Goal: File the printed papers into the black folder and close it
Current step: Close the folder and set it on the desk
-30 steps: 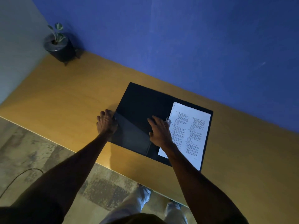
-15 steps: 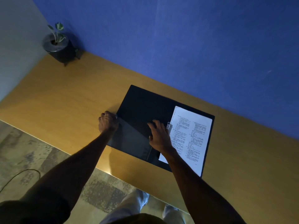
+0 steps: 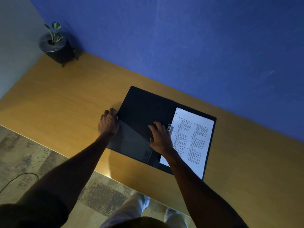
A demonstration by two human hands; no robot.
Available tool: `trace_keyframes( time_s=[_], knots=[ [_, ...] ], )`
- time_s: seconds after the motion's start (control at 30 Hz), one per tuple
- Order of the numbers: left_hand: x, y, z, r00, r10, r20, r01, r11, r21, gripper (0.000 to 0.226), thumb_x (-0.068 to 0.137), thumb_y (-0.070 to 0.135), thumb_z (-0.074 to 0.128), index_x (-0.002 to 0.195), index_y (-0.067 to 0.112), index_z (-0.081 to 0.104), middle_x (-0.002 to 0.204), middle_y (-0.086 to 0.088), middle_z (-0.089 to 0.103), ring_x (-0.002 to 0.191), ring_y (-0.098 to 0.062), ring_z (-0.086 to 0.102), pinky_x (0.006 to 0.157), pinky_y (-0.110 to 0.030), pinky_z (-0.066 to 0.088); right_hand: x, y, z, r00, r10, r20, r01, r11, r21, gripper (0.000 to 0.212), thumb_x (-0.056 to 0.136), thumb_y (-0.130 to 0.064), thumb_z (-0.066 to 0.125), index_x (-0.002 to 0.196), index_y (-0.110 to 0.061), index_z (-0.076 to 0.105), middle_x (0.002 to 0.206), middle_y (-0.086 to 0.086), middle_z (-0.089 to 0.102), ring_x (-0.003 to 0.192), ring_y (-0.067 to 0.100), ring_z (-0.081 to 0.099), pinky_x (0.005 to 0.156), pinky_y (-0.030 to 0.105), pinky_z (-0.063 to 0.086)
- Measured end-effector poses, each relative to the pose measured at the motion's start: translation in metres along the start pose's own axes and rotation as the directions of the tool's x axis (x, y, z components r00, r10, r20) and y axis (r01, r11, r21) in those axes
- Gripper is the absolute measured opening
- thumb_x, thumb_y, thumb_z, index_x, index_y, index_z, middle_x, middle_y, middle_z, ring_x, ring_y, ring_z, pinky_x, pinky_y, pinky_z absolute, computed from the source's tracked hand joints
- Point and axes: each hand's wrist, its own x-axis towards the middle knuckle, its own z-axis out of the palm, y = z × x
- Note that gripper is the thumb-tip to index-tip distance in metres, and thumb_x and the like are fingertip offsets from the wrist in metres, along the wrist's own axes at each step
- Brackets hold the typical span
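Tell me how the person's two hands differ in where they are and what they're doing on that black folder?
The left hand curls round the black folder's outer left edge; the right hand lies flat, fingers spread, near the spine by the metal clip. Left sits partly over the wooden table; right is beside the printed papers. Both touch the open folder.

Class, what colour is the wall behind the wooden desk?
Blue; the wall shows best in the head view, the only one given.

open black folder (image 3: 144, 106), printed papers (image 3: 192, 139), hands

One head-worn view looks steeply down and forward, close over the desk (image 3: 69, 102), toward the blue wall (image 3: 181, 38)
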Motion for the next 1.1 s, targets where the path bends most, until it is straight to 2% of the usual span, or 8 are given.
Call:
trace_keyframes(
  time_s=[0.3,0.47,0.57,0.73,0.87,0.93,1.0,1.1],
  knots=[
    [0.0,-0.003,-0.003,1.0,-0.007,0.01,0.006,1.0,0.022,0.025,0.106,0.013,0.058,0.13,0.005,0.062,0.132,-0.019,0.063,0.115,-0.042,0.068,0.096,-0.055,0.058,-0.001,0.002,0.0,1.0,-0.004,-0.008,0.004,1.0,0.014,0.065,0.096,-0.017,0.067,0.156,-0.025,0.044,0.162,0.0,0.033,0.151,0.025,0.038,0.121,0.05,0.044],
    [-0.002,-0.001,-0.005,0.998,0.014,0.055,-0.017,0.998,0.055,0.035,0.107,0.017,0.058,0.138,0.002,0.053,0.14,-0.022,0.056,0.127,-0.043,0.061,0.1,-0.056,0.057,0.001,0.004,-0.002,1.0,-0.015,-0.002,0.015,1.0,0.001,0.064,0.097,-0.018,0.067,0.156,-0.024,0.044,0.162,0.001,0.033,0.151,0.025,0.039,0.121,0.049,0.044],
    [-0.005,-0.001,-0.009,0.999,0.006,0.052,-0.008,0.999,0.031,0.034,0.108,0.021,0.056,0.137,0.003,0.052,0.136,-0.023,0.059,0.123,-0.045,0.063,0.098,-0.058,0.057,0.0,0.003,-0.002,1.0,-0.027,-0.011,0.026,0.999,-0.018,0.064,0.097,-0.018,0.068,0.156,-0.023,0.044,0.165,0.002,0.031,0.153,0.026,0.037,0.125,0.049,0.039],
    [-0.007,-0.001,-0.018,0.999,-0.04,0.029,0.044,0.988,-0.147,0.026,0.109,0.017,0.052,0.131,0.006,0.056,0.121,-0.027,0.074,0.116,-0.051,0.069,0.096,-0.052,0.054,-0.003,-0.006,0.003,0.998,-0.027,0.048,0.027,1.0,-0.002,0.076,0.1,-0.019,0.064,0.167,-0.021,0.03,0.179,0.004,0.01,0.166,0.025,0.018,0.135,0.051,0.022],
    [-0.009,0.001,-0.031,0.992,-0.09,0.09,0.119,0.914,-0.389,0.035,0.111,0.022,0.053,0.139,0.008,0.069,0.134,-0.022,0.074,0.129,-0.043,0.067,0.106,-0.045,0.054,-0.006,-0.019,-0.001,0.997,0.038,0.071,-0.05,0.981,0.187,0.076,0.101,-0.017,0.063,0.169,-0.022,0.028,0.181,0.002,0.007,0.167,0.027,0.016,0.132,0.052,0.028],
    [-0.016,-0.001,-0.038,0.985,-0.069,0.157,0.144,0.83,-0.538,0.033,0.111,0.022,0.055,0.129,0.002,0.074,0.124,-0.014,0.074,0.122,-0.033,0.067,0.098,-0.04,0.052,-0.009,-0.024,-0.008,0.993,0.078,0.085,-0.099,0.951,0.294,0.074,0.102,-0.017,0.064,0.168,-0.021,0.031,0.18,0.001,0.009,0.166,0.027,0.018,0.13,0.054,0.032],
    [-0.023,-0.001,-0.047,0.977,-0.05,0.208,0.174,0.754,-0.634,0.023,0.108,0.014,0.058,0.114,-0.002,0.074,0.101,-0.01,0.065,0.099,-0.027,0.059,0.083,-0.038,0.043,-0.015,-0.027,-0.017,0.992,0.088,0.092,-0.116,0.924,0.365,0.071,0.102,-0.016,0.064,0.167,-0.019,0.035,0.179,0.003,0.016,0.166,0.026,0.021,0.13,0.051,0.033],
    [-0.031,0.01,-0.064,0.973,-0.02,0.231,0.179,0.701,-0.69,0.023,0.105,0.011,0.062,0.116,-0.005,0.074,0.099,-0.011,0.063,0.095,-0.024,0.057,0.081,-0.037,0.041,-0.025,-0.028,-0.031,0.994,0.076,0.082,-0.107,0.869,0.483,0.066,0.102,-0.014,0.066,0.164,-0.015,0.042,0.171,0.008,0.038,0.159,0.026,0.038,0.128,0.045,0.039]
  ],
)
